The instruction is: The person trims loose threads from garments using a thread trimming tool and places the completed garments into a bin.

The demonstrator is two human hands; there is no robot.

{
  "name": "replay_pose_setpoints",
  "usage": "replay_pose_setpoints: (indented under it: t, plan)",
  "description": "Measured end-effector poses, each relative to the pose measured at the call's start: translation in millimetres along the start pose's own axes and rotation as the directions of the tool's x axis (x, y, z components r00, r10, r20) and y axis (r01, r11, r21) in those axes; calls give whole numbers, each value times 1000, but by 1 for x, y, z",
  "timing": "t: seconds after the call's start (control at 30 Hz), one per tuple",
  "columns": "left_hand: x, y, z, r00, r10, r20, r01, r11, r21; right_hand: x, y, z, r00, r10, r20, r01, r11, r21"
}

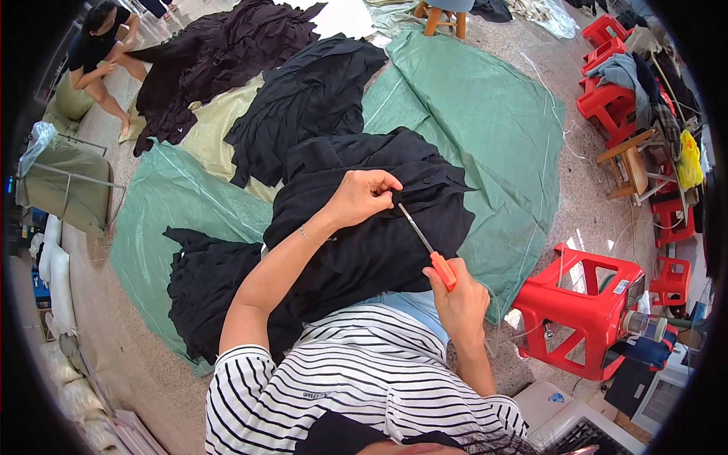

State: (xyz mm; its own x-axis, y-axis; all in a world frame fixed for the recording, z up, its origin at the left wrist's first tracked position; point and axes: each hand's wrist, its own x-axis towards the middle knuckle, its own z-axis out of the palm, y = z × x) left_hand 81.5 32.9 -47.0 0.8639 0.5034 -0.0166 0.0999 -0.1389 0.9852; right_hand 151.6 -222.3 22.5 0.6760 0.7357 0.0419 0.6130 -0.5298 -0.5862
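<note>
Mid-frame, our left hand (364, 196) pinches the black garment (379, 227); right hand (459, 299) grips the orange-handled snips (426, 244). Open green tarp (485, 129) upper right, red stool (588, 303) lower right.

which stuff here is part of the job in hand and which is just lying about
In use:
left hand pinching the black fabric garment on the lap
right hand holding the orange-handled thread snips, blade tip at the garment

Lying about:
piles of black cloth
green plastic ground sheet
red plastic stool
stacked red plastic stools
wooden stool
</note>
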Motion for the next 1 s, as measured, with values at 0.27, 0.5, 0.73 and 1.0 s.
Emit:
replay_pose_setpoints:
  t: [0.27, 0.5, 0.73, 1.0]
  plan:
    - [-1, 2, 4, 999, -20, 33, 22, 998, -53, 3, 2, 3, 999, 20, 28, -19, 1000, -23]
    - [18, 44, 6, 985, 129, 112, -167, 867, 469, -1, 19, -15, 989, 123, -79, -126, 991, -33]
    - [66, 31, 32, 878, 152, 453, -426, 679, 598, 5, 25, -28, 981, 165, -106, -174, 982, -78]
    - [75, 28, 36, 836, 94, 540, -457, 664, 592, 9, 30, -31, 984, 143, -104, -151, 986, -75]
